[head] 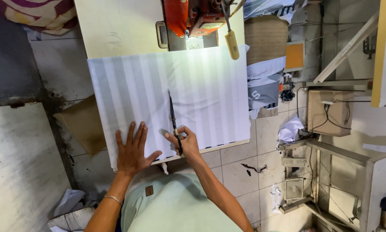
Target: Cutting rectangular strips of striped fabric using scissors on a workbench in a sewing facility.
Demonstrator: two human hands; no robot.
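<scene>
A white fabric with pale stripes point(206, 90) lies spread over a cream sewing table point(115, 25), hanging over its left and near edges. My left hand point(133, 148) presses flat on the fabric near the table's front edge, fingers spread. Just to its right, my right hand point(183, 141) grips the handles of dark scissors point(173, 116). Their blades point away from me across the fabric's middle.
An orange sewing machine point(193, 15) stands at the table's far edge, with a yellow-handled tool point(232, 43) hanging beside it. A woven basket point(266, 36) and folded grey cloth point(264, 86) sit to the right. Wooden frames point(313, 172) and scraps lie on the tiled floor.
</scene>
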